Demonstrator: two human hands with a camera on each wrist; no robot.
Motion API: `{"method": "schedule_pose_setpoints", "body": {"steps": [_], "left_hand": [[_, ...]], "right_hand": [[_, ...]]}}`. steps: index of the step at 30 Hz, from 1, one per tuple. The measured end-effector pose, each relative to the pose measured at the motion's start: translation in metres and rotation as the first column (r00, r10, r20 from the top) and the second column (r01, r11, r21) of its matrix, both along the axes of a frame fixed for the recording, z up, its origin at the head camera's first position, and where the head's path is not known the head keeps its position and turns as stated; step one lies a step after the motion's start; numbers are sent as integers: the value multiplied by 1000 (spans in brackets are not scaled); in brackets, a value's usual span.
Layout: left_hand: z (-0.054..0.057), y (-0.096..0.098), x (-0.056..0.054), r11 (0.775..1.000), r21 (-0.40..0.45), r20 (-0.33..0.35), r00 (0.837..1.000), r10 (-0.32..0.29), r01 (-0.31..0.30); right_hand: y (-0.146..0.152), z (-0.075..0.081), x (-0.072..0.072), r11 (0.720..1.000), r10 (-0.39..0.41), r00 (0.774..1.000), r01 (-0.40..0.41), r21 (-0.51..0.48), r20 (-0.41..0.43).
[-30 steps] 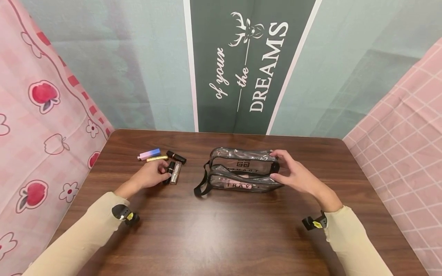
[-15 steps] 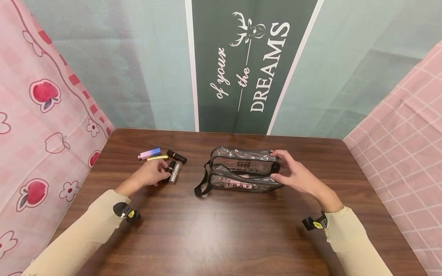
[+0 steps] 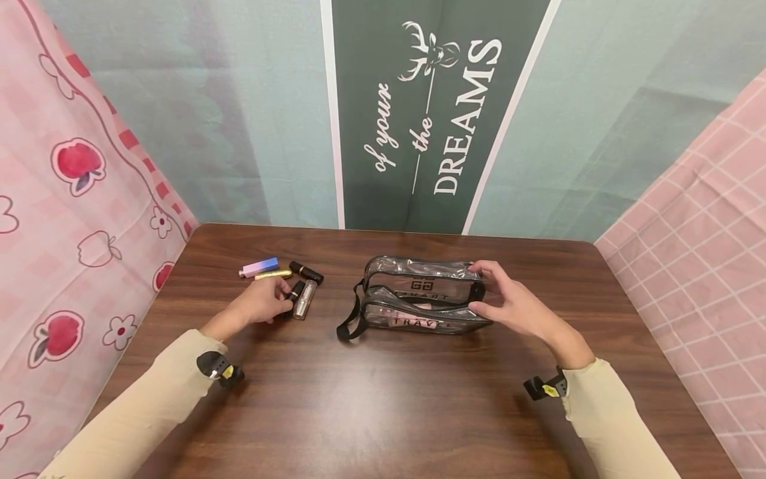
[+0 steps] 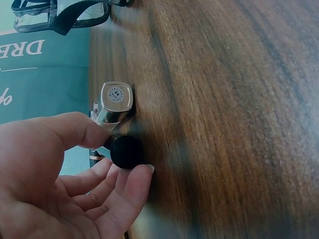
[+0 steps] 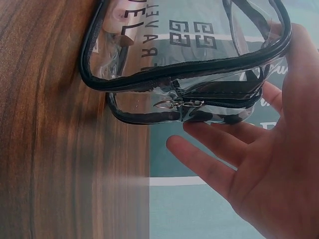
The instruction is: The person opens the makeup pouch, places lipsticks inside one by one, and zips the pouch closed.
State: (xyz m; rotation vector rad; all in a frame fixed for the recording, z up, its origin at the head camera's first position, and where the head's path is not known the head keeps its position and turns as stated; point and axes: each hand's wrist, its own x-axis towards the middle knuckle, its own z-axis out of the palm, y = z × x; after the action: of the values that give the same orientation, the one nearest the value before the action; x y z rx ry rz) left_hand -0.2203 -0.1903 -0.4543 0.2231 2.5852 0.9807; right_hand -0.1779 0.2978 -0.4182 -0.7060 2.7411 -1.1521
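My left hand point(image 3: 260, 301) pinches a black lipstick tube point(image 4: 126, 152) between thumb and fingers, close over the table. Right beside that tube lies a silver-gold lipstick point(image 3: 304, 299), its squared end marked with a round label in the left wrist view. A second black lipstick point(image 3: 306, 272) lies just behind. My right hand point(image 3: 511, 299) holds the right end of a clear travel bag point(image 3: 427, 319), thumb at the near rim and index finger at the far one. The bag gapes along its top, and a pink item point(image 5: 122, 22) shows inside.
A blue-and-pink tube point(image 3: 260, 267) and a thin yellow-gold tube point(image 3: 272, 274) lie behind my left hand. The bag's black strap point(image 3: 352, 326) loops out onto the wooden table point(image 3: 359, 412). Fabric backdrops point(image 3: 287, 133) hang beyond the table's back and side edges.
The black lipstick at my left fingers has turned slightly, its far end swinging right, while the silver-gold one has shifted a little. My right hand and the bag stay in place.
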Motion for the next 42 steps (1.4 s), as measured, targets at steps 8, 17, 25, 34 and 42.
{"method": "schedule_pose_setpoints", "body": {"steps": [8,17,25,34,42], "left_hand": [[-2,1,2,1000,3,-17,1000,3,-3],[-5,1,3,997,-80,-145,989,-23,11],[-8,0,3,999,-26,-106,994,19,-22],[-6,-5,2,996,-81,-166,986,13,-27],[-1,-11,1,999,-49,-176,984,-10,1]], "right_hand": [[0,-1,0,1000,1,1000,-1,-6,-1],[1,-1,0,1000,3,1000,-3,-12,-2],[1,-2,0,1000,2,1000,-2,-9,-1],[2,-4,-1,1000,4,1000,-4,-15,1],[1,-3,-1,1000,1,1000,-1,-11,3]]}}
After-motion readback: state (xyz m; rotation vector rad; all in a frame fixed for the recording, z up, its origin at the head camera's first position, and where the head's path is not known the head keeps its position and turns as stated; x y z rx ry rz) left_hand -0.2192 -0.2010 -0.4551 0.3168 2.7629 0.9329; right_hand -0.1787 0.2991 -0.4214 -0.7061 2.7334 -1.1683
